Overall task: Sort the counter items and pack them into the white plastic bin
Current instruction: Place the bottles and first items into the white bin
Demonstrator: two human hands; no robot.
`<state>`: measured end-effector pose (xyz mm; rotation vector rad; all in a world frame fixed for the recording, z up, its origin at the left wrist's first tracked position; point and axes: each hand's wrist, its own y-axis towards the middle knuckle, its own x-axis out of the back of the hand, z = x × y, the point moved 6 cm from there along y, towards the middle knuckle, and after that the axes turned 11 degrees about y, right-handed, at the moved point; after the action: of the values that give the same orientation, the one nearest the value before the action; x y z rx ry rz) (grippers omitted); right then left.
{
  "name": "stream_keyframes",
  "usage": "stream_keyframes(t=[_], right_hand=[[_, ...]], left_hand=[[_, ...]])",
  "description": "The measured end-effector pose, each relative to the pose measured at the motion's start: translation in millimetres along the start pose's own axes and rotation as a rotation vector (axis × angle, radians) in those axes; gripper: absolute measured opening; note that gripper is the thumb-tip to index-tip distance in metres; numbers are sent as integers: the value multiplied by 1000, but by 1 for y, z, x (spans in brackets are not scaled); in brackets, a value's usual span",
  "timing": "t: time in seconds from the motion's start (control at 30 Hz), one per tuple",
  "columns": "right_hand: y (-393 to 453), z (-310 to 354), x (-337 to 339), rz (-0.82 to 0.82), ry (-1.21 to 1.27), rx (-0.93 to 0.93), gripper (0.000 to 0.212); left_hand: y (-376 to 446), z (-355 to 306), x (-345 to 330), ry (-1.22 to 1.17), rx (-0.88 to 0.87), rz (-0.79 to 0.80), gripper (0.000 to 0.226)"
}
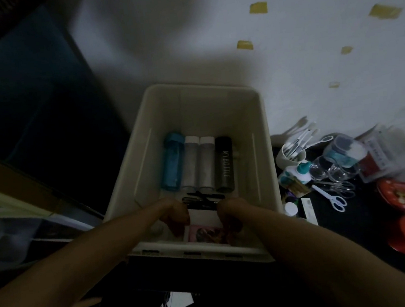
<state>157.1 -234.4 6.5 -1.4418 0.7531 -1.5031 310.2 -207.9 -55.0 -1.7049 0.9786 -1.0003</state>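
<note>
Hands: left hand (175, 211) and right hand (230, 208) both grasping the white card (203, 216).
Card axis: 9 to 3 o'clock, between them, inside the white bin (136, 174).

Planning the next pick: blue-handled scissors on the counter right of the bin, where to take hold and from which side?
Take the blue-handled scissors at the middle, just above the handle loops, coming straight down from above. They lie flat on the dark counter, blades pointing up-left and loops down-right, so the narrow part there suits a pinch across it. The steel scissors lie close on the upper right, so keep the grip narrow.
</note>
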Motion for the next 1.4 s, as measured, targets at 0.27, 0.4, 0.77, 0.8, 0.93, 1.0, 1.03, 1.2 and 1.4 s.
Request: stream_keyframes(t=[0.27,0.4,0.77,0.8,0.93,1.0,1.03,1.2,1.4], right_hand=[[-14,9,6,65,-158,15,19],[-7,13,-1,76,-220,38,34],[-59,14,72,-370,153,442,24],[-76,5,83,-451,231,532,25],[-155,-69,108,-740,639,793,18],[-174,-117,110,-804,811,817,15],[-177,-141,109,-831,872,788,14],[-171,-267,91,-998,934,539,10],[-142,-403,62,-1042,936,261,23]], left_hand=[[1,4,-2,-47,9,8,47],[-5,5,-3,-110,23,-18,35],[-66,-34,57,267,-46,-473,28],[-82,-43,64,178,-110,-594,25],[-152,-95,61,-199,-399,-944,13],[-173,-128,52,-232,-485,-1060,8],[-179,-146,47,-223,-513,-1085,5],[-179,-256,27,-79,-608,-1113,4],[-105,-360,17,117,-620,-1024,18]])
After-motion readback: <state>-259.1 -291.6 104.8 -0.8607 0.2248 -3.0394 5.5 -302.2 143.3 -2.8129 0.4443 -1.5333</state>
